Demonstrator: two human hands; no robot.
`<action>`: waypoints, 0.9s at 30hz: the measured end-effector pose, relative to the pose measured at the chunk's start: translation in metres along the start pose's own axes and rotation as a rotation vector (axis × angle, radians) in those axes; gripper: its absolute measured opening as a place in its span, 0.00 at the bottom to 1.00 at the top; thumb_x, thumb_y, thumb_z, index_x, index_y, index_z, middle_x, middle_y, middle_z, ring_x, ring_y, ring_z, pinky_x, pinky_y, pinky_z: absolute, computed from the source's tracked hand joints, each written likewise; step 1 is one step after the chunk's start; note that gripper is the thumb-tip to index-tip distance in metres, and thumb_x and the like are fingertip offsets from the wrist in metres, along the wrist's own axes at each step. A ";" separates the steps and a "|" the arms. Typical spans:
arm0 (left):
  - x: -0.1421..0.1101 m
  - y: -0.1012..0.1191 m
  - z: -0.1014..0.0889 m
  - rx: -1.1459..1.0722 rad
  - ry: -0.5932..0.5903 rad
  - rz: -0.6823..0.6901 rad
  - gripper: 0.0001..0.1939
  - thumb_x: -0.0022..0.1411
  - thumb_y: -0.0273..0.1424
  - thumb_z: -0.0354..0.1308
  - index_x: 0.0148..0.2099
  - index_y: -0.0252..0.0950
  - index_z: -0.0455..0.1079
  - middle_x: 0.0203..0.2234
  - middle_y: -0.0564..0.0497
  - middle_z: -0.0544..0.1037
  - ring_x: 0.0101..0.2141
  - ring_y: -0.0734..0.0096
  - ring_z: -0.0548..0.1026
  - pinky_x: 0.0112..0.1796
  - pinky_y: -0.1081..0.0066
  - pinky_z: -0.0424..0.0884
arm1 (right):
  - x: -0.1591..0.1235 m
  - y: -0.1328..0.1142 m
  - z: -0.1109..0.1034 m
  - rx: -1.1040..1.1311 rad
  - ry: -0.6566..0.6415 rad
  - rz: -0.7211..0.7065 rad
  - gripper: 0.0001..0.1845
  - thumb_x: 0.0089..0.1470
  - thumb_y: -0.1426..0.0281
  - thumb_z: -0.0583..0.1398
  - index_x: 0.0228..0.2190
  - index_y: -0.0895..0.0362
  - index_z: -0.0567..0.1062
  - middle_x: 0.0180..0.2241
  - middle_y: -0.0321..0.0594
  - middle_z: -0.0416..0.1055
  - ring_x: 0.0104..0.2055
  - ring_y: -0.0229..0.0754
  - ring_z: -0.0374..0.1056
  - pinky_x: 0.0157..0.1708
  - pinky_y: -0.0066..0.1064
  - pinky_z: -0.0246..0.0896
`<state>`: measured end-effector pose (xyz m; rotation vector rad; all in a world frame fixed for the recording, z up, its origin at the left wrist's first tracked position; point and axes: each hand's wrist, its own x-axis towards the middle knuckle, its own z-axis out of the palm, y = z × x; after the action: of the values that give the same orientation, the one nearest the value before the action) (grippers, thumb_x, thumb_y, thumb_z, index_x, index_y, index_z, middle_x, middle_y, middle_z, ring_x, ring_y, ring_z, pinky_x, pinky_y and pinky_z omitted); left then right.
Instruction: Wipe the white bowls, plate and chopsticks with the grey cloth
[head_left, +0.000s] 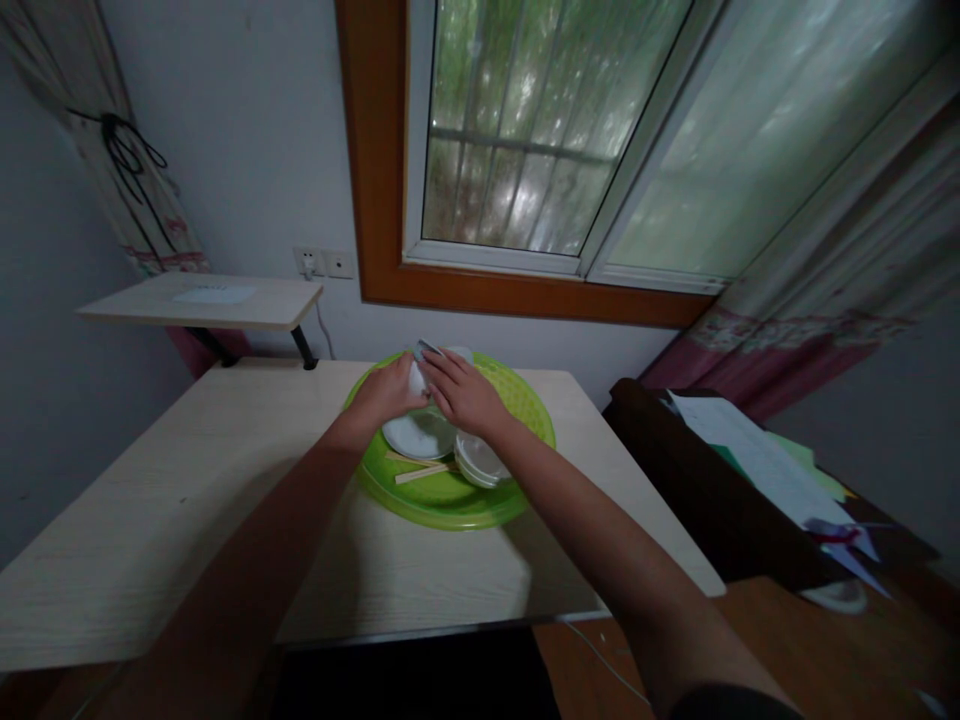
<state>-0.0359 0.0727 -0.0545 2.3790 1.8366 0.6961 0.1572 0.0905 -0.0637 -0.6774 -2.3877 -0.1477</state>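
My left hand (390, 390) is closed around a small white rounded object (418, 379), mostly hidden by fingers, so its kind is unclear. Over its right side lies my right hand (469, 395), fingers bent together. A thin greyish-white piece (428, 348) sticks out at those fingertips; I cannot tell what it is. Both hands are above a round bright-green plastic basket (450, 517). Inside it, a white plate (421, 438) lies below the hands, stacked white bowls (481, 462) rest beside my right wrist, and light wooden chopsticks (421, 471) lie at the front.
The basket stands on a pale wooden table (247, 420). A small raised shelf (270, 306) is at the back left, near wall sockets (324, 263). Behind is a window (525, 150). At the right, papers (750, 450) lie on a dark brown piece of furniture (675, 480).
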 end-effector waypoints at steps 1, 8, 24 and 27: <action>0.000 0.001 -0.001 0.001 0.003 0.006 0.29 0.56 0.44 0.62 0.56 0.36 0.63 0.48 0.39 0.77 0.47 0.52 0.77 0.43 0.64 0.70 | 0.000 0.000 0.000 0.000 0.000 0.004 0.27 0.65 0.68 0.53 0.64 0.56 0.65 0.67 0.47 0.58 0.71 0.50 0.49 0.69 0.50 0.46; 0.001 -0.002 0.002 -0.009 0.037 -0.045 0.33 0.53 0.48 0.64 0.56 0.36 0.62 0.48 0.41 0.78 0.47 0.52 0.77 0.42 0.65 0.69 | -0.004 0.024 0.006 0.169 0.170 0.324 0.24 0.67 0.65 0.50 0.60 0.56 0.69 0.61 0.50 0.67 0.63 0.47 0.62 0.66 0.46 0.55; 0.004 -0.005 0.004 -0.054 0.095 -0.129 0.32 0.54 0.47 0.64 0.55 0.35 0.63 0.46 0.38 0.78 0.47 0.51 0.78 0.42 0.65 0.70 | -0.010 0.037 0.011 0.259 0.231 0.356 0.23 0.66 0.66 0.51 0.58 0.56 0.72 0.60 0.48 0.69 0.63 0.48 0.64 0.65 0.47 0.56; 0.005 -0.007 0.005 -0.043 0.105 -0.144 0.31 0.55 0.45 0.64 0.55 0.34 0.63 0.46 0.37 0.79 0.46 0.50 0.78 0.42 0.64 0.70 | -0.007 0.024 0.006 0.197 0.209 0.228 0.24 0.65 0.69 0.51 0.60 0.55 0.69 0.63 0.48 0.64 0.64 0.48 0.61 0.66 0.48 0.55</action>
<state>-0.0391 0.0802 -0.0595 2.1964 1.9874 0.8503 0.1709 0.1098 -0.0742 -0.7922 -2.0765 0.1073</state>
